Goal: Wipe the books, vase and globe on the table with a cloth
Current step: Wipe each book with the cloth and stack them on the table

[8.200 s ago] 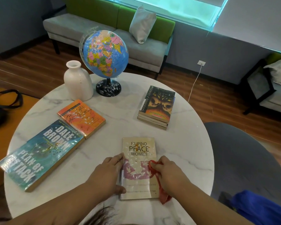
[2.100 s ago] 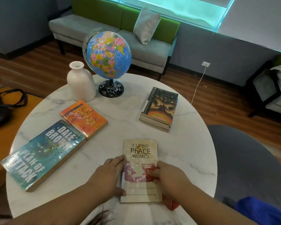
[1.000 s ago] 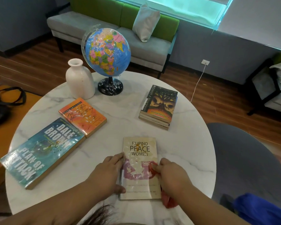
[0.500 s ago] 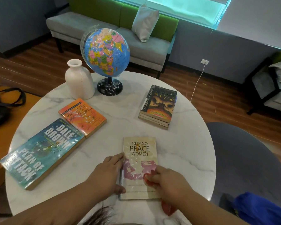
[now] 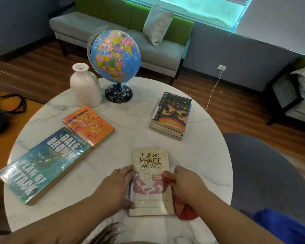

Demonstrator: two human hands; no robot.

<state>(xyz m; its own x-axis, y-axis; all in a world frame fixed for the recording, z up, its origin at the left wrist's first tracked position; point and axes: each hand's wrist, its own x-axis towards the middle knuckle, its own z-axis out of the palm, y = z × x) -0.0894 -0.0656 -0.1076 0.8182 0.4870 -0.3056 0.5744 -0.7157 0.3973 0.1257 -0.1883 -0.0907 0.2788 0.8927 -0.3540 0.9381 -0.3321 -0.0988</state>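
A round white marble table [image 5: 201,155] was viewed from above, with two bare forearms reaching in from the near edge. At the far left, off the table, a black bag [image 5: 0,113] was seen lying on an orange surface. On the table's left side a teal book [image 5: 42,166] titled "Plan of Attack" was laid flat, and an orange book [image 5: 88,126] was laid flat just beside its far corner. Behind the orange book a white vase [image 5: 85,85] was stood upright. Just to its right was set a globe [image 5: 115,57] on a black base.

Toward the near edge, at the middle, a cream book [image 5: 151,180] titled "Filipino Peace Women" was laid flat. The left hand [image 5: 114,187] was rested against this book's left edge. Its fingers were held fairly straight and close together, with the fingertips at the cover's edge and the thumb on the lower left corner. At the book's right edge a red cloth [image 5: 183,206] was pinched in the curled fingers of the right hand [image 5: 185,184] and pressed to the cover. The rest of the cloth was trailed under the wrist onto the table.

Farther back and to the right, a stack of books [image 5: 171,115] was set apart from the others, topped by a dark cover. Beyond the table a grey and green sofa [image 5: 113,27] was placed against the wall.
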